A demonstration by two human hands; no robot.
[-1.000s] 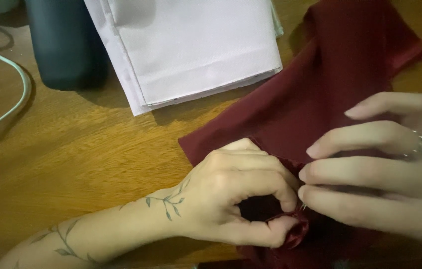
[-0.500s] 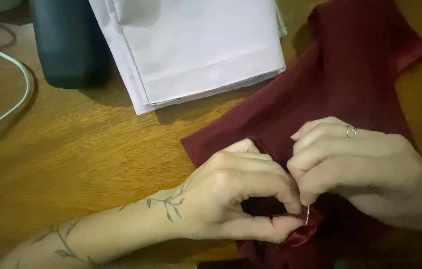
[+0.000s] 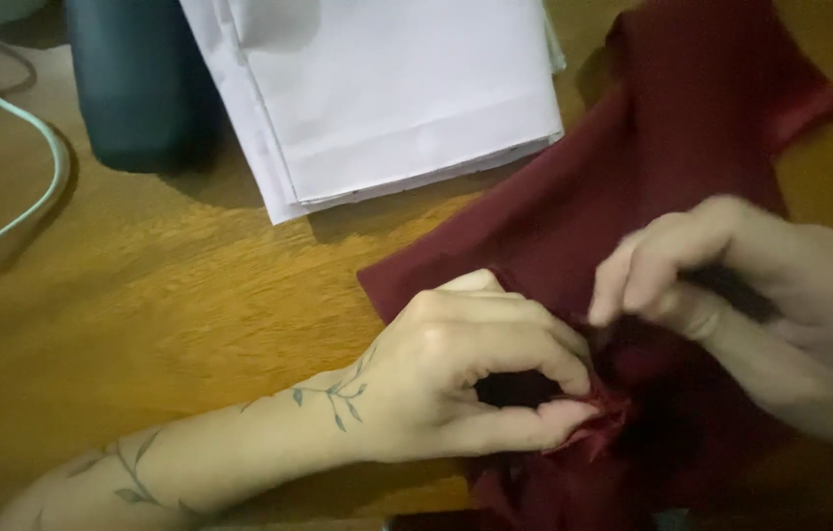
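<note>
The dark red cloth (image 3: 653, 197) lies spread over the right side of the wooden desk (image 3: 171, 315), reaching its near edge. The left hand (image 3: 466, 369) pinches a bunched fold of it between thumb and forefinger. Just beside it, the right hand (image 3: 761, 305) hovers with fingertips pressed together, blurred; whether that grip holds anything, I cannot tell.

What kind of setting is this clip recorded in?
Probably a home sewing or craft desk. A wooden tabletop holds dark red fabric pinched by the left hand, folded white cloth or paper, a dark cylinder and a pale cord.
</note>
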